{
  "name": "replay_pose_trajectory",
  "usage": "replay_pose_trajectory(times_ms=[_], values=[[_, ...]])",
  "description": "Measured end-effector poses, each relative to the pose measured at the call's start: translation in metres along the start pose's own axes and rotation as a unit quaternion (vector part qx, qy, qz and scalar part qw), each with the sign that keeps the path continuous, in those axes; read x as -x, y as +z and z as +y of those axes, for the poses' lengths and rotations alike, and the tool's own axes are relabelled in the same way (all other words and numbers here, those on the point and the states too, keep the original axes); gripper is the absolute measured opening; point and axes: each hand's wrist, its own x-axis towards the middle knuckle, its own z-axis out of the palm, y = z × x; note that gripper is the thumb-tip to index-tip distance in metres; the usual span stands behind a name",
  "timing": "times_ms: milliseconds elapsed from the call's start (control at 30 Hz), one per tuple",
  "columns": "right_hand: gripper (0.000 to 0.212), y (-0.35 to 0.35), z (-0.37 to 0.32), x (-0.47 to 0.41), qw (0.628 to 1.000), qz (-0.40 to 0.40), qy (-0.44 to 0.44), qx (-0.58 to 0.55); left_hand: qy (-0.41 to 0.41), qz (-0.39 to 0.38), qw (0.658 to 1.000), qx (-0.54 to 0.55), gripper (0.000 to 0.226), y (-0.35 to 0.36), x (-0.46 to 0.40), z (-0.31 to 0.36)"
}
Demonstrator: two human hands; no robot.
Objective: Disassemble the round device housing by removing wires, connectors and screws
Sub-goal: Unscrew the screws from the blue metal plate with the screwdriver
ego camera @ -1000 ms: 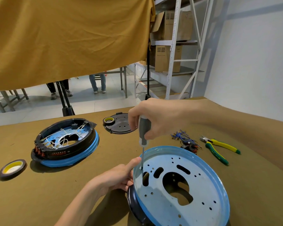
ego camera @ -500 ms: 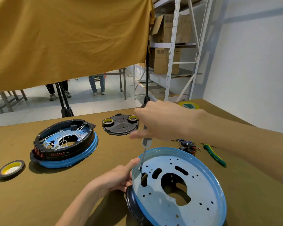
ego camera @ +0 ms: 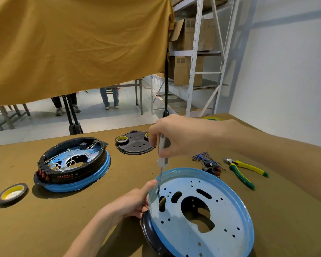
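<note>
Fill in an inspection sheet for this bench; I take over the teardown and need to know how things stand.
Surface: table under olive-brown cloth.
Job's things: near housing tilted, blue plate up, no wires on it; screwdriver tip at a hole near its left rim. Second housing at left, wiring still inside.
Clutter: black cover carrying a tape roll; another tape roll far left; pliers at right.
Hands: right hand grips the screwdriver; left hand holds the near housing's rim.
Cables: removed wire bundle beside the pliers.
Surroundings: mustard curtain, shelving with cartons, people's legs beyond.
</note>
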Motion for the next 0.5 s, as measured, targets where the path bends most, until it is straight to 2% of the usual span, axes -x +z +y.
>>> replay_pose_trajectory(times_ms=[67, 100, 200, 333, 400, 500], values=[[0.041, -0.003, 0.0, 0.002, 0.998, -0.036, -0.013, -0.043, -0.003, -0.002, 1.0, 0.007, 0.122, 0.001, 0.0, 0.0], [0.046, -0.001, 0.0, 0.002, 0.999, -0.03, 0.0, -0.031, -0.002, -0.005, 1.0, 0.01, 0.12, 0.001, 0.0, 0.0], [0.049, 0.008, -0.002, 0.001, 0.995, 0.039, 0.031, 0.09, 0.001, -0.01, 1.0, 0.018, 0.108, 0.002, -0.001, -0.001], [0.028, 0.002, 0.002, 0.006, 0.999, 0.034, 0.018, -0.009, 0.0, -0.008, 0.999, 0.035, 0.105, 0.001, -0.004, -0.002], [0.025, 0.001, 0.005, 0.011, 0.998, 0.042, 0.013, -0.042, -0.001, -0.002, 0.998, 0.055, 0.1, -0.001, -0.007, -0.004], [0.02, 0.008, 0.016, 0.02, 0.989, 0.11, 0.047, -0.09, 0.001, 0.015, 0.996, 0.087, 0.075, -0.005, -0.01, -0.008]])
